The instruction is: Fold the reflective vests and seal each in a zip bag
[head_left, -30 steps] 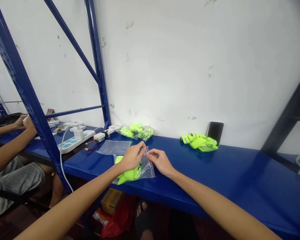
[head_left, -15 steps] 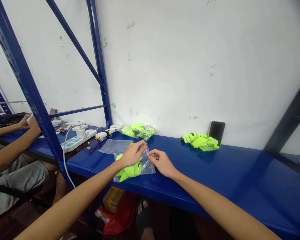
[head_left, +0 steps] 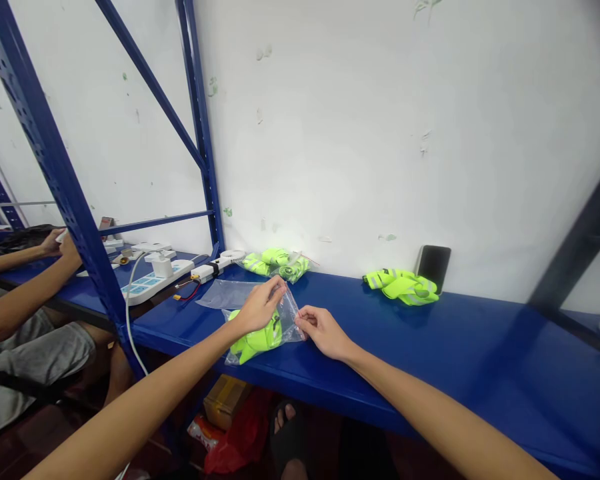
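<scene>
A clear plastic bag (head_left: 291, 327) lies at the front of the blue table with a folded neon-yellow reflective strap or vest (head_left: 257, 341) inside it. My left hand (head_left: 261, 303) pinches the far corner of the bag's mouth. Lower down the same edge, my right hand (head_left: 321, 329) is closed on the bag between thumb and fingers. The mouth edge stretches between the two hands. Just behind my left hand, a flat clear bag (head_left: 226, 294) rests on the table.
Bagged neon-yellow bundles (head_left: 276, 262) lie against the wall. To the right, an unbagged neon-yellow bundle (head_left: 403, 287) sits before a leaning phone (head_left: 434, 265). A power strip (head_left: 159, 281), white handheld fan (head_left: 215, 268) and blue rack post (head_left: 73, 180) are at left. Another person's arms (head_left: 25, 303) are beyond.
My right hand has slid slightly down along the bag's mouth edge. My left hand has shifted a little left and up, and the edge between them looks more stretched.
</scene>
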The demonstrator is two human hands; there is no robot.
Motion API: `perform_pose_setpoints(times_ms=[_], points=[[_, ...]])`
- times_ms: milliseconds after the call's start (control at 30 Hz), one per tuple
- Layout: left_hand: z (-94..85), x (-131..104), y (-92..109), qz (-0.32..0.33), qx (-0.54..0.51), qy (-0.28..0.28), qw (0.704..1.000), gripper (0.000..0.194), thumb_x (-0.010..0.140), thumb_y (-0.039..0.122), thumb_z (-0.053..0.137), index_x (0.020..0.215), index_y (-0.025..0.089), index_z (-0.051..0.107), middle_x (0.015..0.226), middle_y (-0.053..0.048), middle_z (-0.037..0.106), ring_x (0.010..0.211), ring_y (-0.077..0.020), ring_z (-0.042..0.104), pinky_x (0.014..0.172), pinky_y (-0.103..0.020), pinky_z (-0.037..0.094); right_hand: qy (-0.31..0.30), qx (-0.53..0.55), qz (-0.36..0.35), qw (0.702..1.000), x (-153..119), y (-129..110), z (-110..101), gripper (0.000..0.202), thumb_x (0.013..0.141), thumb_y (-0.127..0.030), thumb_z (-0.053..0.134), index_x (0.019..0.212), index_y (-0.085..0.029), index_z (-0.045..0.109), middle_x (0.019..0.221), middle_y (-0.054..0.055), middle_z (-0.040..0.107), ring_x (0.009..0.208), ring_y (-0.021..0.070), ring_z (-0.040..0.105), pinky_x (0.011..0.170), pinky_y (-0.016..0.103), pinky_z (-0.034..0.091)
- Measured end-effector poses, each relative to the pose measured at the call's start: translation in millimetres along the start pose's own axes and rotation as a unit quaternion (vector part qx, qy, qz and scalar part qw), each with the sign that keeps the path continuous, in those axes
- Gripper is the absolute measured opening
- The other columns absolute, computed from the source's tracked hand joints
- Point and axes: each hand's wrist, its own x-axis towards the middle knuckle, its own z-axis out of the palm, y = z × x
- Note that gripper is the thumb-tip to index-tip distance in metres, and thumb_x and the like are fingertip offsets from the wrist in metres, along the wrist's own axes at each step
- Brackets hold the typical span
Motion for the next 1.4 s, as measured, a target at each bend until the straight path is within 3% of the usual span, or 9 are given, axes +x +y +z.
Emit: perform_pose_setpoints(times_ms=[600,767,900,1033,1167,1233,1300,1400], points=[[2.8,-2,2,0.012,0.004,-0.011,1.000,0.029,0.093,0.042,0.035,0.086,0.020,0.052,0.070,0.001,0.059,0.062,-0.0154,0.051,0.062,-0.027,0.035,-0.004,0.071,0.119,0.990,0,2,-11,0.032,0.061,-0.042,0.077,0.069,-0.012,0.070,0.062,0.004,0.065,0.055,0.0131,0.056,0.059,0.029,0.049],[2.3,-2,-1,0.006,0.002,-0.002,1.000,0.026,0.093,0.039,0.036,0.087,0.020,0.053,0.069,0.002,0.058,0.062,-0.0151,0.051,0.062,-0.026,0.034,0.004,0.049,0.086,0.995,2,1,-6,0.027,0.067,-0.040,0.073,0.067,-0.014,0.065,0.058,0.001,0.062,0.053,0.0117,0.052,0.056,0.026,0.045],[1.1,-1,-3,-0.008,-0.005,0.017,1.000,0.026,0.093,0.039,0.036,0.088,0.020,0.053,0.069,0.001,0.059,0.063,-0.0150,0.052,0.062,-0.026,0.034,0.051,-0.016,0.012,0.999,2,5,1,0.021,0.076,-0.038,0.064,0.074,-0.017,0.059,0.063,-0.002,0.055,0.056,0.0117,0.050,0.056,0.025,0.042],[5.4,-1,-1,-0.027,-0.007,0.045,0.999,0.027,0.094,0.039,0.036,0.084,0.020,0.051,0.068,0.002,0.058,0.060,-0.0140,0.049,0.061,-0.026,0.034,0.077,-0.065,-0.022,0.995,-2,7,6,0.024,0.088,-0.043,0.049,0.082,-0.020,0.053,0.065,-0.003,0.051,0.057,0.0129,0.050,0.056,0.025,0.042],[9.0,2,6,-0.036,-0.052,0.061,0.996,0.028,0.093,0.042,0.038,0.083,0.019,0.052,0.068,0.001,0.058,0.063,-0.0145,0.051,0.063,-0.026,0.038,0.119,-0.149,-0.057,0.980,-5,0,7,0.028,0.092,-0.044,0.041,0.078,-0.021,0.049,0.061,-0.003,0.047,0.056,0.0131,0.045,0.056,0.025,0.036],[4.9,4,10,-0.047,-0.119,0.032,0.991,0.030,0.090,0.044,0.043,0.086,0.017,0.055,0.070,0.000,0.060,0.066,-0.0153,0.054,0.065,-0.027,0.041,0.143,-0.190,-0.091,0.967,-6,-5,6,0.028,0.094,-0.042,0.039,0.077,-0.021,0.049,0.061,-0.003,0.046,0.057,0.0131,0.043,0.058,0.025,0.033],[-2.9,7,15,-0.062,-0.172,-0.042,0.982,0.032,0.084,0.046,0.053,0.087,0.016,0.062,0.076,-0.003,0.065,0.072,-0.0175,0.059,0.067,-0.028,0.044,0.148,-0.208,-0.121,0.959,-7,-9,5,0.028,0.094,-0.040,0.038,0.079,-0.021,0.050,0.062,-0.003,0.046,0.057,0.0131,0.042,0.059,0.026,0.032],[-13.1,9,20,-0.075,-0.181,-0.124,0.973,0.032,0.076,0.046,0.063,0.081,0.015,0.070,0.084,-0.008,0.070,0.081,-0.0223,0.063,0.072,-0.032,0.047,0.140,-0.221,-0.145,0.954,-9,-14,4,0.028,0.094,-0.039,0.038,0.079,-0.020,0.053,0.062,-0.002,0.045,0.056,0.0130,0.041,0.058,0.026,0.032]])
